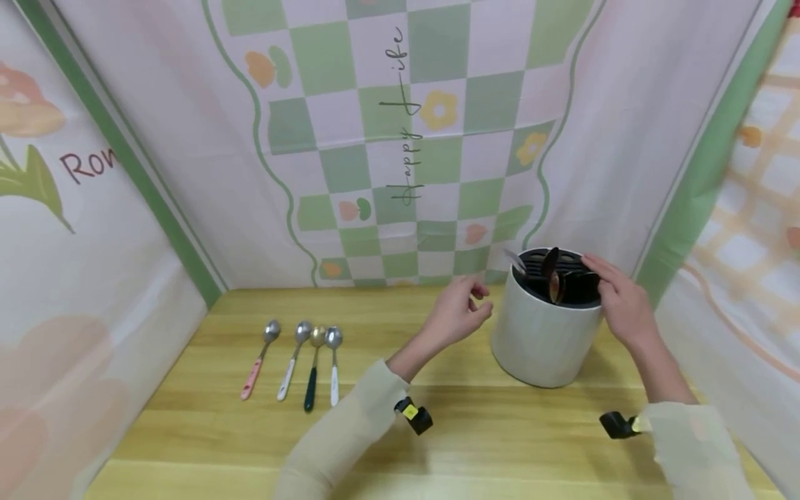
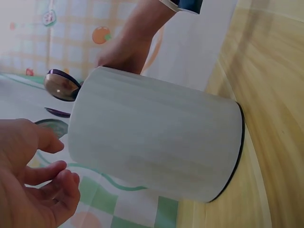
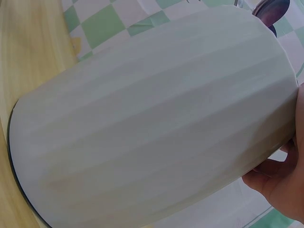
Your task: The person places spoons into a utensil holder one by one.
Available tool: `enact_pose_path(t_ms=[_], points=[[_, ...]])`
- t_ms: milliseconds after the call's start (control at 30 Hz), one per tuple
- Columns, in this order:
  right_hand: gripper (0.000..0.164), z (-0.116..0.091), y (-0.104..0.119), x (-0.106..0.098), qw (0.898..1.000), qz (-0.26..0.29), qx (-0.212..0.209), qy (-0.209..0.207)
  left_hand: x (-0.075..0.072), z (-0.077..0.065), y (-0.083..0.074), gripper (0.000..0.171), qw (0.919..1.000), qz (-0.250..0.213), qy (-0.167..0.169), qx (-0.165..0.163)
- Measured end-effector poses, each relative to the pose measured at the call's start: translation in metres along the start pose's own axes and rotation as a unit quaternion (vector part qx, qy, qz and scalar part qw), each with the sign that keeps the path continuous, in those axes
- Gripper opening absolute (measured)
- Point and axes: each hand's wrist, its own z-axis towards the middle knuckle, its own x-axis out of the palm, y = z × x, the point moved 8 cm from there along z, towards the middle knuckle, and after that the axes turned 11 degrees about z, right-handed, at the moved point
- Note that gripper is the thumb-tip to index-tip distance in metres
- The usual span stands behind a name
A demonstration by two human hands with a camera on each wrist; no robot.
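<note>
A white ribbed utensil holder (image 1: 544, 347) with a black slotted top stands upright on the wooden table. Several utensils poke out of it, among them a copper-coloured spoon (image 1: 554, 286), a dark spoon (image 1: 550, 262) and a silvery piece (image 1: 514, 260) at the left rim. My right hand (image 1: 625, 305) rests against the holder's right side, fingers stretched along the rim. Just left of the holder hovers my left hand (image 1: 459, 312), its fingers loosely bent with nothing between them. In the left wrist view, its fingertips (image 2: 71, 183) are near the holder's upper edge.
At the left of the table (image 1: 206, 417) several spoons lie side by side: one with a pink handle (image 1: 252, 378), one dark green (image 1: 310, 389), others white (image 1: 287, 378). A checkered cloth (image 1: 381, 139) hangs behind, with printed cloth walls on both sides.
</note>
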Motion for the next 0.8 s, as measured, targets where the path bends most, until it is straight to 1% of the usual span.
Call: enact_pose_path(t_ms=[200,400,500,667,800], points=[[0.051,-0.002,0.001,0.000,1.000,0.003,-0.003,-0.001,-0.005,-0.019,0.015,0.016,0.9996,0.002,0.007,-0.027],[0.051,-0.001,0.002,0.000,1.000,0.007,-0.011,-0.001,-0.009,-0.041,0.030,0.019,0.9980,0.003,0.022,-0.059],[0.051,0.000,0.002,0.000,1.000,0.003,-0.011,-0.002,-0.011,-0.051,0.036,0.020,0.9978,0.004,0.026,-0.061],[0.051,0.000,0.001,0.000,1.000,0.000,-0.011,0.000,-0.015,-0.067,0.044,0.021,0.9979,0.012,0.029,-0.056],[0.051,0.000,0.001,0.000,1.000,0.002,-0.012,0.002,-0.018,-0.080,0.052,0.022,0.9969,0.016,0.033,-0.070]])
